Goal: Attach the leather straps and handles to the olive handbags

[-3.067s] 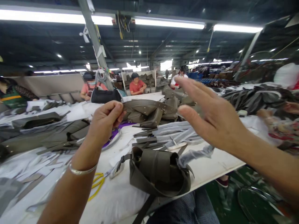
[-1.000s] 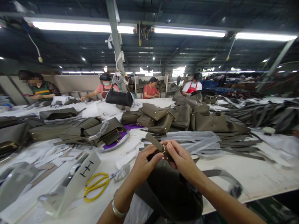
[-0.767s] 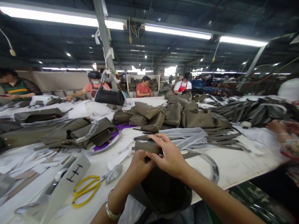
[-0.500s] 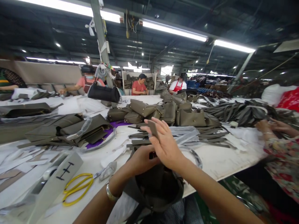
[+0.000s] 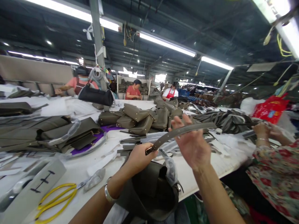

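My left hand (image 5: 139, 157) is closed on the near end of a long olive-grey leather strap (image 5: 182, 132), right above an olive-grey bag (image 5: 149, 193) that rests at the table's near edge. The strap stretches up and to the right. My right hand (image 5: 192, 143) is raised behind it with fingers spread, the strap lying across them. A scrap of clear plastic wrap (image 5: 170, 168) hangs by the bag's opening. A silver bangle is on my left wrist.
The white worktable (image 5: 79, 168) carries yellow-handled scissors (image 5: 54, 202), heaps of olive bags (image 5: 140, 118) and folded leather (image 5: 58, 133), loose straps (image 5: 133, 141). A co-worker in a flowered sleeve (image 5: 275, 174) handles straps at right. Other people sit across the table.
My right hand has drawn the strap out to the right until it is stretched long, and its fingers have spread. My left hand stays at the bag end. The view has swung right.
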`<state>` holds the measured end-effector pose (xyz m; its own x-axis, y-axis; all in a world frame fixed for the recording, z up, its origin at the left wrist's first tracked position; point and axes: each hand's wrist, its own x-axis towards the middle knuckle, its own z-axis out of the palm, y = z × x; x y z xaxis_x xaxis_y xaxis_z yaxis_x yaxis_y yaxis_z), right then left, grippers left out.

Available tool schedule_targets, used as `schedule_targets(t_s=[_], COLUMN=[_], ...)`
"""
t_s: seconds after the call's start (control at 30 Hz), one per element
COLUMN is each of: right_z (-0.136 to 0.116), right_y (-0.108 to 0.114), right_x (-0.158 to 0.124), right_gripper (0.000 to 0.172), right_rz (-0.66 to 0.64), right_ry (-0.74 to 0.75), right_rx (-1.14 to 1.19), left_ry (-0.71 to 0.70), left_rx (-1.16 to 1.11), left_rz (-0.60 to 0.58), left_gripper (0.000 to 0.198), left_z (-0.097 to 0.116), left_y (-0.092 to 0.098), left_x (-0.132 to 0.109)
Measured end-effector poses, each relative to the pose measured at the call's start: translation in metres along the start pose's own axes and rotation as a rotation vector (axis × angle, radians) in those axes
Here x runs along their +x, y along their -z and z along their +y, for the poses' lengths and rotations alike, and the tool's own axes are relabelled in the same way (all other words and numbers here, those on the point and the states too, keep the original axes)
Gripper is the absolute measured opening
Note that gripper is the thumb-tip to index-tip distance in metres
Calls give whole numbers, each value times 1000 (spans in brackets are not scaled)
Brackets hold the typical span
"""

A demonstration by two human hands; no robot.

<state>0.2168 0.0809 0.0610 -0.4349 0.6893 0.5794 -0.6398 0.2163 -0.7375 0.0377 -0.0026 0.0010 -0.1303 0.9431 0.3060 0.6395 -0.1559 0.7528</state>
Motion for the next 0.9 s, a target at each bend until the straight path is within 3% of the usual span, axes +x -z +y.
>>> schedule_targets(t_s=[0.07,0.13,0.2,0.27,0.4,0.53,0.7,0.9], right_z=[21,38,49,56,65,75,83,82], right_y=[-3,-5,-3,2,13,15,11,5], right_x=[-18,-29,-32,-32,-34,-41,-44,-45], right_gripper=[57,46,26,24,29,28,26,27], right_rz=[-128,-158,-86,14,141,235,300,388], right_ry=[-119,-170,-139,-140,-313,-355,-341,-319], right_rx=[-136,-363,-572,-637,-415,-301,-294,-264], left_ry=[14,20,3,-42,-158,-176,-117,-146], left_rx=[83,137,141,96,-58,-186,-287,-296], left_rz=[45,69,60,24,-135,-299,-298,-253], left_gripper=[22,23,24,23,23,30,33,32], left_z=[-1,-2,-4,-6,-12,-18,-22,-20], left_y=[-7,-12,-14,-12,-2,8,7,6], left_x=[2,4,5,5,4,1,0,2])
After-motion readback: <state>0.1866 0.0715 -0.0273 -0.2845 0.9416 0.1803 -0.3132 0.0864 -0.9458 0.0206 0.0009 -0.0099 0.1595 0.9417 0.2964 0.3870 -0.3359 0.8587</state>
